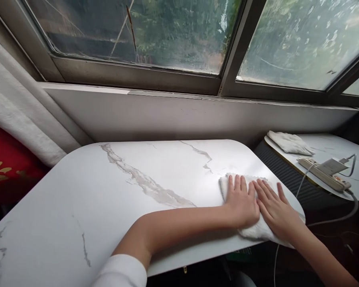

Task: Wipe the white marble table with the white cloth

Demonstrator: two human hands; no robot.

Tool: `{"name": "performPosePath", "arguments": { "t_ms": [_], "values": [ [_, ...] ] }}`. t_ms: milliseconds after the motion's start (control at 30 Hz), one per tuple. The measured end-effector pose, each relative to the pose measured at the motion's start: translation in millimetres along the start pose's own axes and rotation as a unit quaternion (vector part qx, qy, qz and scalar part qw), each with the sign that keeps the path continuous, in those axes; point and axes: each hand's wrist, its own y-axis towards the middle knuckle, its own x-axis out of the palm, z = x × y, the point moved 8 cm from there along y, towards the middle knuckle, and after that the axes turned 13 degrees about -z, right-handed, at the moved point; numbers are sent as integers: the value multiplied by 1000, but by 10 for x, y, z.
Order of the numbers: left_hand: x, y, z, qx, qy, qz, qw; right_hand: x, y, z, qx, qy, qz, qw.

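A white cloth [253,233] lies on the right end of a white marble-patterned tabletop [86,187], its lower edge reaching over the table's rim. My left hand [241,201] presses flat on the cloth, fingers stretched out and pointing away from me. Beside it, touching, my right hand [277,209] also rests flat on the cloth with the thumb spread apart. Both palms hide most of the cloth.
A second marble-patterned surface [323,141] to the right bears a folded white cloth [290,142] and a power strip [324,174] with a plugged-in white charger [329,166]. Its cable hangs near the table. Windows [179,36] stand behind; a curtain [14,95] and red fabric [12,167] are left.
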Motion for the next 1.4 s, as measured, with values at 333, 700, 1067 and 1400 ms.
{"name": "performPosePath", "arguments": {
  "t_ms": [333,700,1067,1400],
  "values": [
    [-520,635,-1374,-135,-7,89,987,242,1802,85,89,109,-60,988],
    [-765,969,-2025,-193,7,120,974,300,2644,129,30,135,-39,990],
    [-537,301,-1513,-177,23,95,979,177,1808,-245,12,130,-28,991],
    [-193,-1042,-698,-111,18,61,992,-306,384,-1195,3,126,32,992]
  ]
}}
